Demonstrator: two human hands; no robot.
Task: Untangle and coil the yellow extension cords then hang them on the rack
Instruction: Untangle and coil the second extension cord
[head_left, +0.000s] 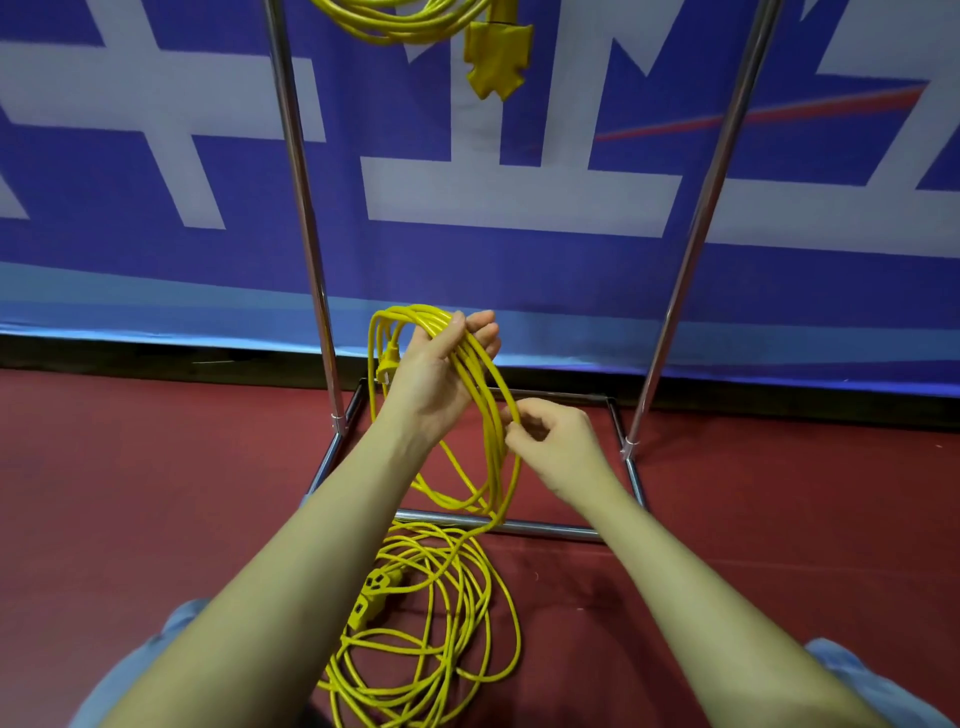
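— Holding the coil (483, 395) up in our left hand (436, 374), why?
— So loops hang free; our right hand (550, 441) pinches the cord, feeding slack from the floor (156, 493) tangle (431, 613) by the rack (561, 531).

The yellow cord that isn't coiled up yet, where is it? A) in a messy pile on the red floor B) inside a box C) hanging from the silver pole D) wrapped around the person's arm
A: the loose cord lies in tangled loops on the red floor, while the left hand holds the finished loops and the right hand pinches a strand.
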